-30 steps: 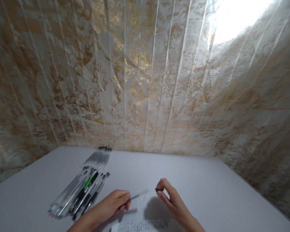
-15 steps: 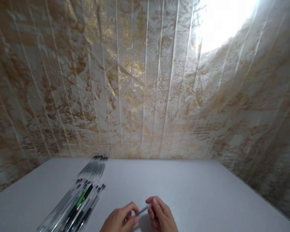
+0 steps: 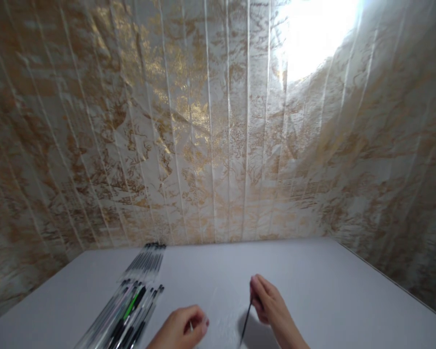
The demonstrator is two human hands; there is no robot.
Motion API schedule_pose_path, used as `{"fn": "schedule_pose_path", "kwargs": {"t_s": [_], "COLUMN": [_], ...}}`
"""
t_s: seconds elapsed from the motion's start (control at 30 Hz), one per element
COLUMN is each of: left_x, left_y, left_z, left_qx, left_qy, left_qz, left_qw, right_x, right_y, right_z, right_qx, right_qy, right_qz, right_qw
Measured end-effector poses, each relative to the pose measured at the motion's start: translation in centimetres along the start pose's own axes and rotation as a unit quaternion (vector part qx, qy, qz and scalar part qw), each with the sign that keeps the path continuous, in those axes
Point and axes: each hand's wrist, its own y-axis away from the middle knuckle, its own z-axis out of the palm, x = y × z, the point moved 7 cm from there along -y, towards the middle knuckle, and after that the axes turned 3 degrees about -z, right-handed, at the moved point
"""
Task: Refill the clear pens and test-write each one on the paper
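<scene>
My right hand (image 3: pixel 267 298) is raised over the white table, its fingers pinched on a thin dark pen refill (image 3: pixel 246 321). The refill slants down from the fingertips toward the bottom edge of the view. My left hand (image 3: pixel 185 325) rests low, left of centre, with thumb and fingers curled together. Between them shows a bit of a thin pale stick (image 3: pixel 191 326), perhaps a pen barrel; most of it is hidden. To the left of that hand lies a row of pens (image 3: pixel 125 315), clear and black, one with a bright green part.
Farther back on the white table (image 3: pixel 312 286), a second row of thin dark pens or refills (image 3: pixel 147 259) with black ends lies near the rear edge. A shiny gold-patterned, pleated curtain (image 3: pixel 210 145) hangs behind the table, with a bright light showing at upper right.
My hands were close together with a thin stick between them. My right hand has moved right and up, carrying the dark refill away; my left stays low. The view has shifted slightly.
</scene>
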Motion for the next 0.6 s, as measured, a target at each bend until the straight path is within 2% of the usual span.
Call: {"fn": "schedule_pose_path", "kwargs": {"t_s": [0.07, 0.17, 0.23, 0.27, 0.33, 0.4, 0.5, 0.57, 0.6], "left_x": [0.3, 1.0, 1.1, 1.0, 0.1, -1.6, -4.9, -6.7, -7.5], "left_y": [-1.5, -2.9, -3.5, -3.8, -4.9, -6.5, -9.5, -11.2, -12.0], "left_z": [2.6, 5.6, 6.0, 5.5, 2.9, -1.5, -8.3, -11.3, -12.1], "left_qx": [-0.029, -0.031, -0.022, -0.015, 0.012, 0.062, 0.114, 0.128, 0.128], "left_qy": [0.018, 0.009, -0.004, -0.015, -0.049, -0.1, -0.177, -0.211, -0.224], "left_qz": [-0.009, -0.029, -0.041, -0.048, -0.067, -0.098, -0.169, -0.203, -0.216], "left_qw": [0.999, 0.999, 0.999, 0.999, 0.997, 0.988, 0.963, 0.948, 0.942], "right_x": [1.2, 2.3, 2.8, 3.0, 3.5, 4.2, 5.0, 5.0, 4.9], "right_y": [0.6, 0.9, 0.6, 0.4, -0.1, -0.4, -0.5, -0.3, -0.1], "right_z": [2.1, 3.5, 3.1, 2.7, 1.6, 0.9, 0.8, 1.2, 1.4], "right_qx": [-0.043, -0.047, -0.041, -0.037, -0.02, -0.003, -0.007, -0.017, -0.023], "right_qy": [0.017, -0.01, -0.022, -0.023, -0.019, -0.013, 0.002, 0.015, 0.024], "right_qz": [0.019, 0.016, 0.011, 0.01, 0.012, 0.013, 0.0, -0.012, -0.017], "right_qw": [0.999, 0.999, 0.999, 0.999, 1.0, 1.0, 1.0, 1.0, 0.999]}}
